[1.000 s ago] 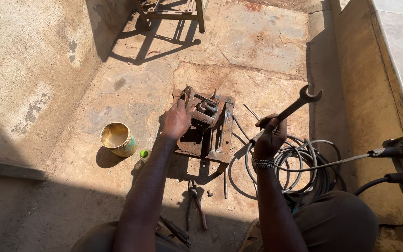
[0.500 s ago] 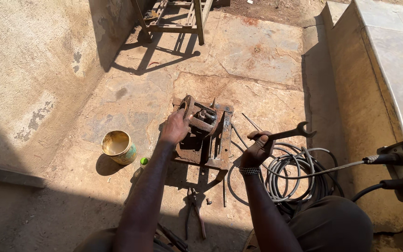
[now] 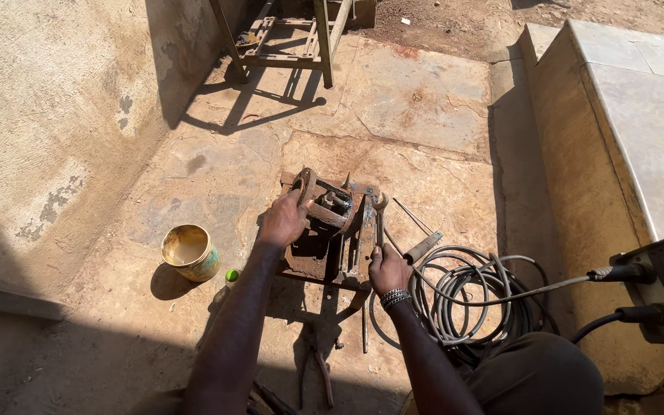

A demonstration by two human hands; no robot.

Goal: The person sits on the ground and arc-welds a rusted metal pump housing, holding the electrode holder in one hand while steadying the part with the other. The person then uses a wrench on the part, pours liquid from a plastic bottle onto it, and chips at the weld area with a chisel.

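The rusty metal assembly [image 3: 330, 234] sits on the cracked stone floor [image 3: 424, 100], a boxy brown frame of plates and bolts, its inner parts lost in shadow. The left hand [image 3: 284, 219] is closed over its round upper-left edge. The right hand [image 3: 388, 269] is wrapped around the handle of a steel wrench [image 3: 379, 219], whose open end reaches the frame's right side. Just beside lie coiled grey cables [image 3: 470, 296]; a dented tin can [image 3: 190, 252] stands well apart.
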